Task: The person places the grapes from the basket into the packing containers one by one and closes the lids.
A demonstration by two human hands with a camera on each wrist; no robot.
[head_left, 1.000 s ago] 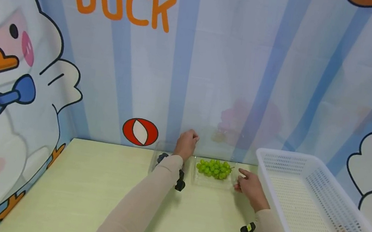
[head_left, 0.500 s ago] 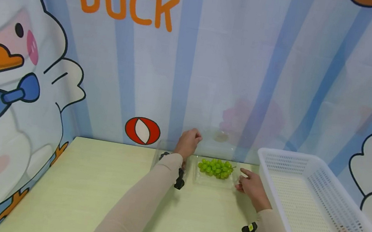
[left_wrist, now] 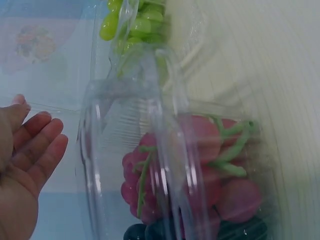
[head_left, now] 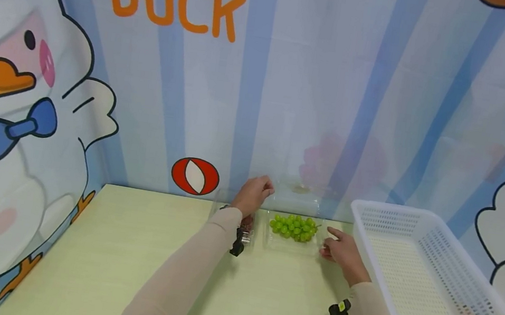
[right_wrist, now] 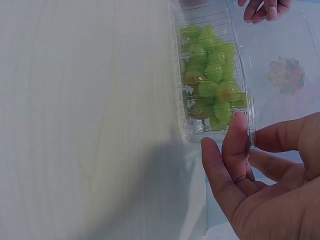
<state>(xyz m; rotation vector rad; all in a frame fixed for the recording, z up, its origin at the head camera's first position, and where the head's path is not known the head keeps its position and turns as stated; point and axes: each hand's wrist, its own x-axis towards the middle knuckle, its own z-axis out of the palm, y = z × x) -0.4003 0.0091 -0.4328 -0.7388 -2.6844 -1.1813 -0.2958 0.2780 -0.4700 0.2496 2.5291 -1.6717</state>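
Observation:
My left hand (head_left: pixel 252 195) is above the back of a clear plastic box (left_wrist: pixel 92 165). Its fingers are loosely extended with nothing between them, and in the left wrist view they are apart from the clear plastic edge. Inside that box lie red grapes (left_wrist: pixel 240 197) with green stems and dark grapes (left_wrist: pixel 245 229); my forearm hides much of it in the head view. To the right, a second clear box (right_wrist: pixel 187 127) contains a bunch of green grapes (head_left: pixel 293 227). My right hand (right_wrist: pixel 280 185) pinches this box's corner rim between thumb and fingers.
A white perforated basket (head_left: pixel 374 285) stands on the right of the pale wooden table (head_left: pixel 90 264). Behind the boxes hangs a striped blue cloth (head_left: pixel 283 103) with duck drawings. The boxes sit at the table's back edge, close to the cloth.
My left hand and forearm have shifted slightly left, covering the dark grapes and uncovering some red ones in the head view. The right hand stays at the green grapes' box. The head view turned slightly.

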